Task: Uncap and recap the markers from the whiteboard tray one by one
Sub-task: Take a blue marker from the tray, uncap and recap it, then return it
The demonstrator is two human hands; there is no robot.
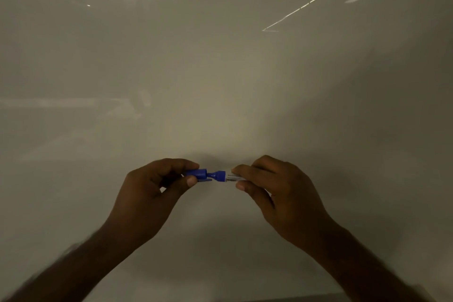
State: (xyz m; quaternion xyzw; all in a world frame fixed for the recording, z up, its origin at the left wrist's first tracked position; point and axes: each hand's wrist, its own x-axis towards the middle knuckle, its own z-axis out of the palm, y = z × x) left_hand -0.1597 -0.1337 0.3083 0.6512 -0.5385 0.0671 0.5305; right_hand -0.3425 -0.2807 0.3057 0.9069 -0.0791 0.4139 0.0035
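Whiteboard (220, 68) fills the view, glossy, with ceiling-light reflections near its top edge. The tray is not visible.

Both hands are raised in front of the board's lower middle. Left hand (157, 186) pinches the blue cap (196, 174) between thumb and curled fingers. Right hand (274, 186) pinches the marker (229, 177) by its pale barrel, thumb below and fingers above, most of the barrel hidden in the grip.

The marker's long axis runs level, left to right, in line with the cap. Its blue collar and narrow nib section point left, towards the cap mouth. Nib and cap mouth meet or nearly meet; blur prevents saying whether the nib is inside.

Judgement: mid uncap or recap; which one cannot be told. Either move runs along this shared axis, so tilt at the joint would bind the cap.
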